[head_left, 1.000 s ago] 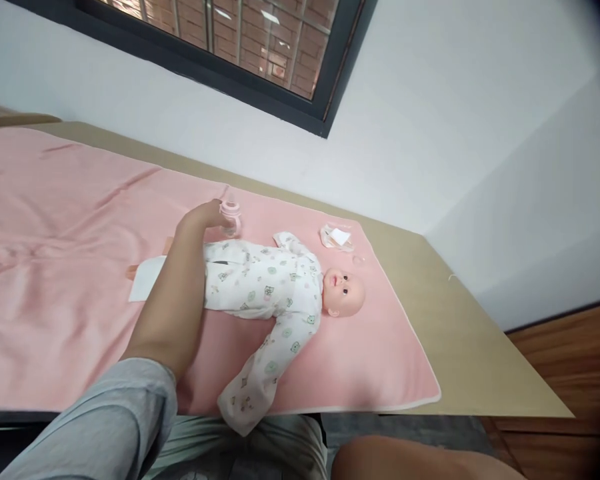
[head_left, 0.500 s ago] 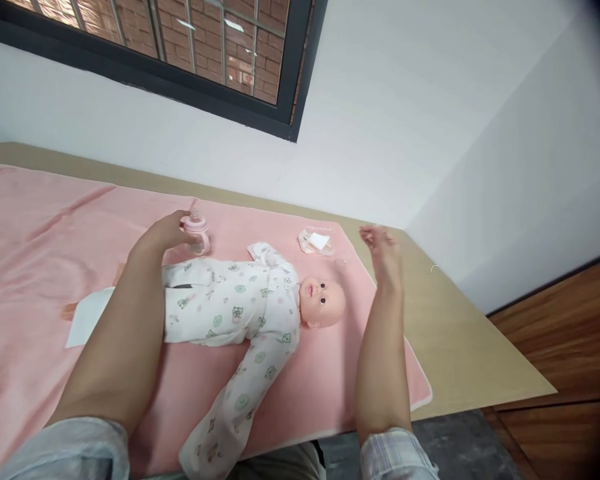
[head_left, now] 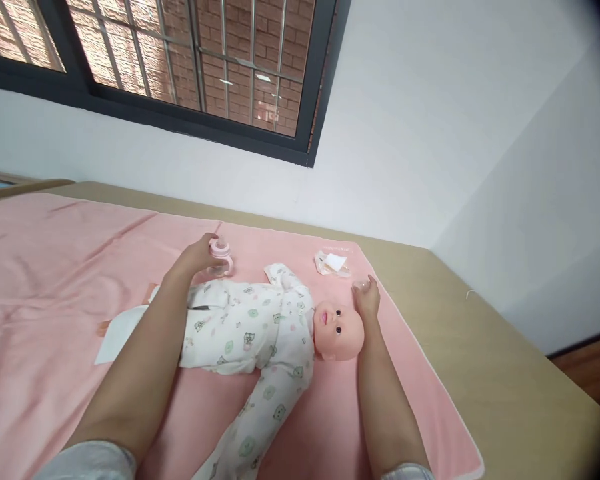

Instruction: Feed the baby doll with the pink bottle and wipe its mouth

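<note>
A baby doll (head_left: 330,325) in a white printed sleepsuit (head_left: 245,323) lies on its back on a pink blanket (head_left: 45,267), head to the right. My left hand (head_left: 193,259) is wrapped round a small pink baby bottle (head_left: 220,257) standing just beyond the doll's body. My right hand (head_left: 367,299) rests on the blanket beside the doll's head, its fingers pinched on a small clear cap (head_left: 361,285).
A white packet (head_left: 334,263) lies on the blanket beyond the doll's head. A white sheet (head_left: 120,332) sits under the doll's legs. The blanket covers a tan table (head_left: 505,373) against a white wall, with a barred window (head_left: 180,60) above.
My right arm came into view, reached forward, then dropped onto the blanket next to the doll's head, closing on the small clear cap. My left hand stays on the bottle.
</note>
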Motion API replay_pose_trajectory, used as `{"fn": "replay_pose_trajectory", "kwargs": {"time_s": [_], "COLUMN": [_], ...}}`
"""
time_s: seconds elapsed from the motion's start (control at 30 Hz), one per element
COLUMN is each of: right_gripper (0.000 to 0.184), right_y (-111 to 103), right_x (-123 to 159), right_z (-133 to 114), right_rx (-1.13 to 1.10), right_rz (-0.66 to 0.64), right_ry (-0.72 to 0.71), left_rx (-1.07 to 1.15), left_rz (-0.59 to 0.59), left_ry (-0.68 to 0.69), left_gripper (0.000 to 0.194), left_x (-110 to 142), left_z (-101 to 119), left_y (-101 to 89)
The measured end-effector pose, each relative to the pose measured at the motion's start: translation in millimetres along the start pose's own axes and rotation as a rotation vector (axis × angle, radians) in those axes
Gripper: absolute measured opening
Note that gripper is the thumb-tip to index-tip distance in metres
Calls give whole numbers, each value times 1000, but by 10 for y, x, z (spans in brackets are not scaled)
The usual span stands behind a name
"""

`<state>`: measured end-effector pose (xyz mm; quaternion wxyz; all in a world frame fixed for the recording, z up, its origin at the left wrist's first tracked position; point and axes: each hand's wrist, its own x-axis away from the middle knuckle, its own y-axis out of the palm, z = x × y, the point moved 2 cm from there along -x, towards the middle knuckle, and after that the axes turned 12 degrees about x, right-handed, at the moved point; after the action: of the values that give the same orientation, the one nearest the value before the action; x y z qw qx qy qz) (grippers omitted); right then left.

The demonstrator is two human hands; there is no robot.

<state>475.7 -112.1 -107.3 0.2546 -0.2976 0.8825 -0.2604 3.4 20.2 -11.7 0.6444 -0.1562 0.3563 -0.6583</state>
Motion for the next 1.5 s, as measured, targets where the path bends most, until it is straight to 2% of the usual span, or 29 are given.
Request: {"fn": "replay_pose_trajectory", "kwargs": {"time_s": [0.17,0.27,0.37,0.43,0.53,0.6,0.7,0.8,0.9,1.1,1.17,1.33,1.5], "right_gripper": [67,69,72,72,71,62,52,48,45,44,50,78,74], "right_y": [-59,-219,-463,-635,-842,-932,-987,-977,-933,-822,-781,-703,-729], "right_x": [2,-27,-5,105,448,741,1118,1329,1407,1461,1474,1485,1476], "right_z": [-22,-211,-611,-974,-1546,-1861,-2149,-2249,-2264,-2261,-2260,-2259,-2262], "right_rx": [-55,-161,-397,-558,-726,-787,-808,-792,-738,-595,-623,-724,-714], "right_rz": [55,112,140,99,-37,-110,-170,-174,-177,-244,-284,-381,-329], "right_ry": [26,13,-78,-184,-376,-496,-591,-632,-650,-640,-629,-586,-546], "left_rx": [12,41,137,244,332,329,295,276,256,240,233,217,151], "left_rz": [39,71,77,60,-19,-69,-145,-191,-219,-190,-167,-115,-65], "left_ry": [41,54,108,186,327,406,482,539,575,565,551,543,546], "left_gripper": [80,69,59,56,54,53,50,47,46,58,64,70,70], "left_x": [37,70,176,299,535,701,919,1079,1167,1190,1191,1211,1229], "left_z": [124,308,620,881,1271,1482,1703,1841,1915,1916,1909,1932,1986], "left_y": [-64,-127,-148,-137,-104,-89,-74,-65,-47,-19,-14,38,130]}}
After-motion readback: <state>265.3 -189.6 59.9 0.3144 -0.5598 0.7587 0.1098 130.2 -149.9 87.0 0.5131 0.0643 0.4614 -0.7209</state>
